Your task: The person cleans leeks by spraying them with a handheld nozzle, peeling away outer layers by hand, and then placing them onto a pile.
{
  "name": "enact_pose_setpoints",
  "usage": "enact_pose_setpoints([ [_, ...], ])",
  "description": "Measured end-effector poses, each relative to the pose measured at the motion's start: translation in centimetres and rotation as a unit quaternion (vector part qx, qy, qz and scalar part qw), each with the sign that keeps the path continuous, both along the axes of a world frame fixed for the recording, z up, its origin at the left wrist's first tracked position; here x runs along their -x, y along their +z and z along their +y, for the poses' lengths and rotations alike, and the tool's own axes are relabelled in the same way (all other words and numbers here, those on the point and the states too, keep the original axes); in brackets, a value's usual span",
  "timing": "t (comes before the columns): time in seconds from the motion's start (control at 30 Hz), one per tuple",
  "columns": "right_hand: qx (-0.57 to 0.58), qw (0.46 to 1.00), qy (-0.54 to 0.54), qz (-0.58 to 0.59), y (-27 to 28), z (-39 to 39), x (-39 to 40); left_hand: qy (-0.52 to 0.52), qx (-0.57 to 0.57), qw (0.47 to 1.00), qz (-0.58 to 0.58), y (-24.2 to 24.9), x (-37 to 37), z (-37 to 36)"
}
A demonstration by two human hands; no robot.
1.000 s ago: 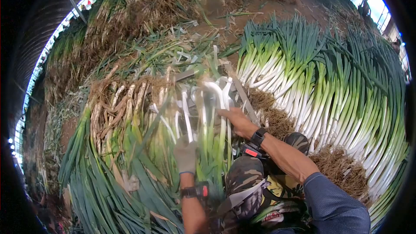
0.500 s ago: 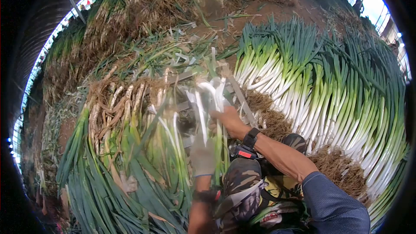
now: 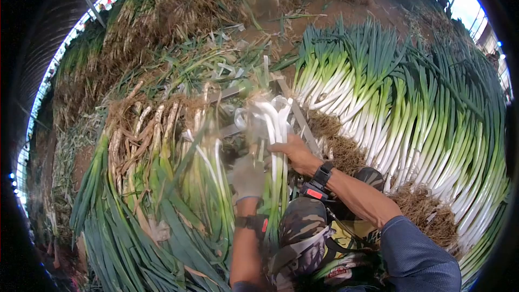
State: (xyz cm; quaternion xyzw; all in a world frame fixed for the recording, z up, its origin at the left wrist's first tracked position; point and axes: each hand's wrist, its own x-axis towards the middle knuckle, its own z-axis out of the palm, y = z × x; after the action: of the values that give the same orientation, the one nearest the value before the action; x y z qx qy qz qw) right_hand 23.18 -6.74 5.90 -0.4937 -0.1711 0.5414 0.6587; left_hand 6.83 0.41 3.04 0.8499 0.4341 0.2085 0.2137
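My bare right hand [image 3: 294, 154] is closed around a few long green onions [image 3: 277, 127]. Their peeled white shanks bend at the top, and the green leaves hang down below the fingers. Just to the left is my gloved left hand [image 3: 248, 176], smeared by motion, close to the held stalks; whether its fingers grip anything does not show. Unpeeled green onions [image 3: 159, 121] with brown roots and dry skins lie to the left, their leaves toward me. A large row of cleaned green onions [image 3: 373, 103] with bright white shanks lies to the right.
A clump of cut roots [image 3: 346, 154] lies beside my right wrist, with another root pile [image 3: 424, 211] near my elbow. Leaf scraps [image 3: 189, 59] litter the ground ahead. Further rooted bundles [image 3: 178, 5] stand behind. My camouflage-clad knee [image 3: 303, 219] is below my hands.
My left hand has moved up and slightly left. The white stalks are now closer together in my right hand, which has shifted slightly right and down.
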Motion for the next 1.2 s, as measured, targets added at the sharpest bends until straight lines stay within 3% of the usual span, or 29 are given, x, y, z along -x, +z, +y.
enact_pose_setpoints([
  [0.07, -0.008, 1.0, 0.013, 0.021, 0.4, 0.1, 0.0, 0.007, -0.012, 0.995, 0.096, 0.1, -0.9, 0.3],
  [0.27, 0.007, 0.999, 0.03, 0.016, 1.7, 0.6, 0.2, 0.014, -0.006, 0.996, 0.085, -3.3, 0.0, 1.6],
  [0.37, 0.008, 0.999, 0.013, -0.028, 2.6, 1.9, 0.1, -0.008, 0.03, 0.997, 0.071, -2.6, 0.9, 1.2],
  [0.47, 0.003, 0.998, -0.016, -0.065, 3.7, 3.2, -0.3, -0.039, 0.024, 0.988, 0.144, -1.9, 3.0, -0.1],
  [0.57, 0.007, 0.991, -0.045, -0.123, 5.8, 4.2, -1.1, -0.031, 0.059, 0.993, 0.095, 0.1, 5.1, -1.6],
  [0.67, -0.02, 0.999, -0.036, -0.032, 4.8, 4.8, -2.4, -0.02, 0.083, 0.993, 0.08, 2.1, 7.3, -2.5],
  [0.8, 0.004, 0.992, -0.118, -0.038, 6.9, 3.9, -2.8, -0.006, 0.087, 0.994, 0.073, 1.4, 10.4, -2.9],
  [0.9, -0.003, 0.992, -0.122, 0.014, 6.7, 3.6, -4.0, 0.002, 0.131, 0.985, 0.112, 2.2, 11.8, -3.3],
  [1.03, -0.018, 0.993, -0.11, 0.026, 4.6, 3.4, -4.7, -0.003, 0.16, 0.985, 0.063, 3.7, 13.0, -3.6],
  [1.17, -0.011, 0.993, -0.117, 0.005, 5.3, 2.8, -4.1, 0.088, 0.238, 0.965, -0.066, 3.5, 13.4, -2.3],
  [1.2, -0.002, 0.993, -0.116, 0.009, 6.0, 2.7, -4.0, 0.108, 0.199, 0.97, -0.093, 3.3, 13.6, -1.7],
])
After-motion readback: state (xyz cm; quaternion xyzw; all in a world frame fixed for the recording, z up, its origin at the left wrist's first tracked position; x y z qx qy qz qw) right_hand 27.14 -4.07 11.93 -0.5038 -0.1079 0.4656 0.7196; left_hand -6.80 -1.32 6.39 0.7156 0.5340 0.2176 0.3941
